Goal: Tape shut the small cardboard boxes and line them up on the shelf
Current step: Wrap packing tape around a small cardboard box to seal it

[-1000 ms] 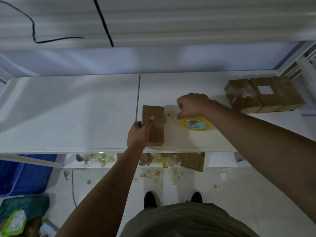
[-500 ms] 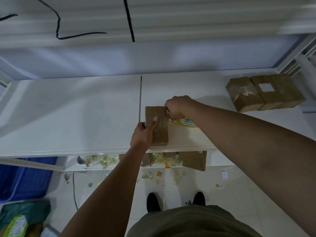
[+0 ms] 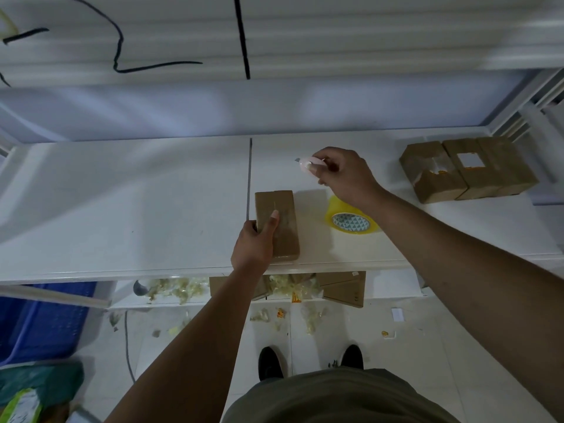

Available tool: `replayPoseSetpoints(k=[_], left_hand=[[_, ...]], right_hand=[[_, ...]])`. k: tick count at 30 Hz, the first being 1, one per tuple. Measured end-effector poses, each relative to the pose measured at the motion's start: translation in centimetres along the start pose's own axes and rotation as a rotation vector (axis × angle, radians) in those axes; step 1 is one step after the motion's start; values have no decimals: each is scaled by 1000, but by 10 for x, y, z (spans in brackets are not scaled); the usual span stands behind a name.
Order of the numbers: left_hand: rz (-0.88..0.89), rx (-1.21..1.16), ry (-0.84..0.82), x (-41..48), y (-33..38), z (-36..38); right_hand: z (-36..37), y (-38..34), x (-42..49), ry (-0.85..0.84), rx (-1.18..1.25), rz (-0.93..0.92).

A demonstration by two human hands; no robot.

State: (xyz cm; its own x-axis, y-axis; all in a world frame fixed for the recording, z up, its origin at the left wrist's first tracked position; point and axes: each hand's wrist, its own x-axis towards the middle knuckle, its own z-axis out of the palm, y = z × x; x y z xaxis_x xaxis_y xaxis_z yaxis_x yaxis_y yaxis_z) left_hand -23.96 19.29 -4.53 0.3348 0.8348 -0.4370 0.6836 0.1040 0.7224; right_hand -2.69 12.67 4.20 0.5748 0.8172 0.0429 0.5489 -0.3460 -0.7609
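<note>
- Now the left hand grips the small cardboard box at its near left corner. The thumb lies along the top beside the flap seam, and the fingers curl round the left side.
- That box lies flat on the white shelf. Its near end sits close to the shelf's front edge, about level with the left wrist.
- Just left of the left hand, a dark joint line in the shelf runs away from the person, close along the box's left side. Past it, the white surface stretches wide to the left.
- The right hand is beyond the box and to its right, apart from it. Its thumb and fingers pinch a small pink cutter, with the short blade tip pointing left. I cannot tell whether the cutter touches the shelf.
- Under the right wrist, a yellow tape roll lies flat on the shelf, near the box's right side with a gap between.
- Well right of the right hand, a row of three cardboard boxes stands with sides touching, near the shelf's right end frame.
- Beyond both hands, the back edge of the shelf meets the wall.
- Below the left forearm, a lower shelf holds flattened cardboard and crumpled tape scraps.
</note>
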Motion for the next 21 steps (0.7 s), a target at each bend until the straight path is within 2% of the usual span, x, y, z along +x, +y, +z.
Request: replayPoseSetpoints(k=[5,7,14,21], left_hand=[[-10,-19,4,0,0,-1],[-7,-13,9,0,-1,-1],[5,-24,14,2,-3,0],[0,-10,23,3,-2,1]], right_hand=[[10,-3,-46,147,296,68],[23,2,-67,174,265,69],[63,30,-87,26,15,125],[62,45,-95,-119,-157,-18]])
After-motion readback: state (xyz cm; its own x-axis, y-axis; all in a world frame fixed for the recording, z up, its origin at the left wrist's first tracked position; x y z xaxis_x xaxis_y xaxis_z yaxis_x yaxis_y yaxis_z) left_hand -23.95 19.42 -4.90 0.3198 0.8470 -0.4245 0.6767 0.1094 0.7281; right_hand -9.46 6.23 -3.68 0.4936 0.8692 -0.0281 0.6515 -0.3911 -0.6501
